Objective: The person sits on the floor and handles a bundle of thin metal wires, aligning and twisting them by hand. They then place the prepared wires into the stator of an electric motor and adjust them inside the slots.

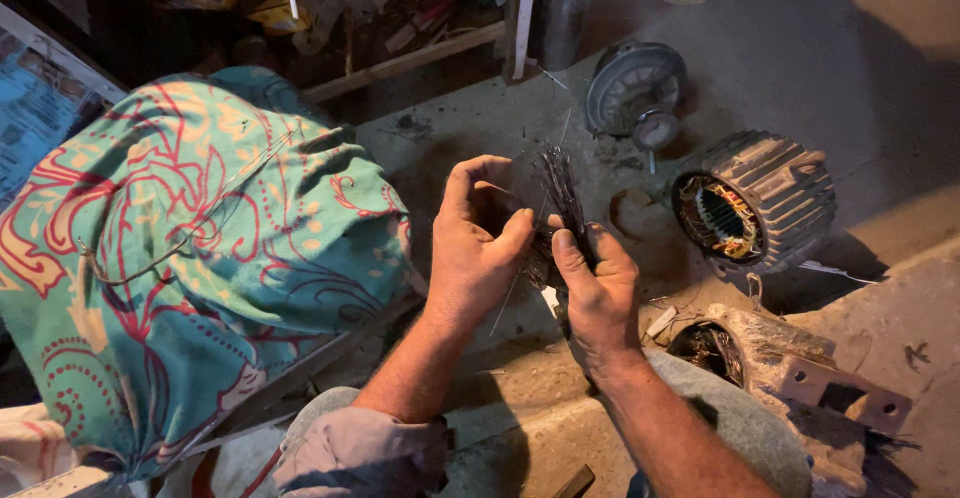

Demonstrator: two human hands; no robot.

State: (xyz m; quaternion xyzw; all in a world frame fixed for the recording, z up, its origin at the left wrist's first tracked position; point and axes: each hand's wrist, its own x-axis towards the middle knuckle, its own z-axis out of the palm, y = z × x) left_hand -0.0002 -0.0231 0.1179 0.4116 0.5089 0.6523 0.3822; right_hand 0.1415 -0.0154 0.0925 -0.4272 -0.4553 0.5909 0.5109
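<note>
My right hand (600, 293) grips a bundle of thin dark wires (562, 190) that stands up from its fingers and fans out at the top. My left hand (478, 243) is curled beside it, thumb and fingertips touching the lower part of the same bundle. Both hands are over a dusty concrete floor (800, 68). To the right lies a finned grey motor housing (765, 203) on its side, with copper windings visible in its open end.
A round metal end cover (638, 88) lies behind the motor housing. A teal and red patterned cloth (190, 258) covers a bulky shape at left. Another metal casing with a bracket (790, 363) sits by my right forearm. Wooden clutter and a metal pipe (562, 3) stand at the back.
</note>
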